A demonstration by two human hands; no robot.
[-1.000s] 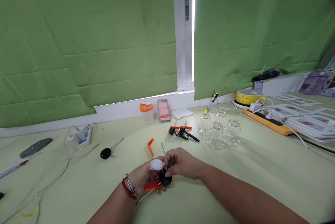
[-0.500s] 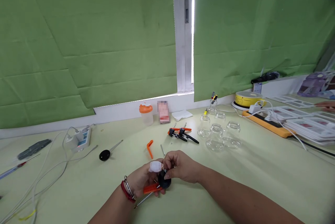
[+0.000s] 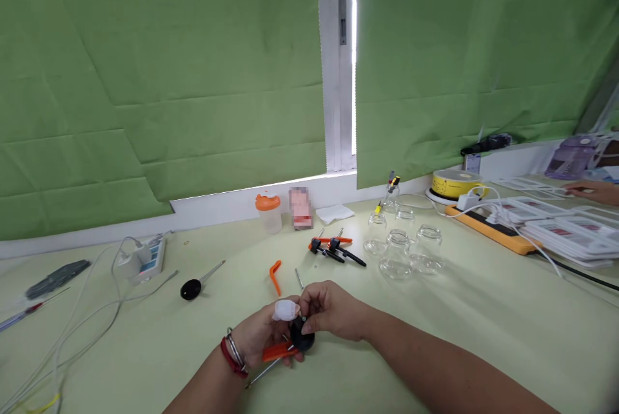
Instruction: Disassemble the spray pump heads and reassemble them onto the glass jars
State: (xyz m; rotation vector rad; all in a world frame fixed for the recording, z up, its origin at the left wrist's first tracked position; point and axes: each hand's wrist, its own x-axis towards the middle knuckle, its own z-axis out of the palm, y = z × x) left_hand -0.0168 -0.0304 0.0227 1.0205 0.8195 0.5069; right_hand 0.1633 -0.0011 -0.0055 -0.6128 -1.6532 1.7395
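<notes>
My left hand (image 3: 264,336), its thumb wrapped in white, is closed around a black round piece with an orange handle (image 3: 279,352). A thin metal rod (image 3: 264,373) sticks out below that hand toward the lower left. My right hand (image 3: 336,311) is closed, thumb and fingers pinching at the top of the black round piece (image 3: 302,338); any small part between its fingertips is hidden. Just beyond the hands lie a loose orange handle (image 3: 275,277) and a short metal rod (image 3: 298,277). Farther back rest black-and-orange assemblies (image 3: 336,247).
Several clear glass jars (image 3: 398,256) stand right of centre. A lidded cup (image 3: 269,214) is near the wall. At left are a black disc with a rod (image 3: 191,289), cables and a power strip (image 3: 153,260). Another person's hand (image 3: 592,191) is at far right beside stacked white panels (image 3: 575,240).
The whole view has shifted slightly. Both hands keep their grip on the black piece in nearly the same pose. The other person's hand reaches farther left.
</notes>
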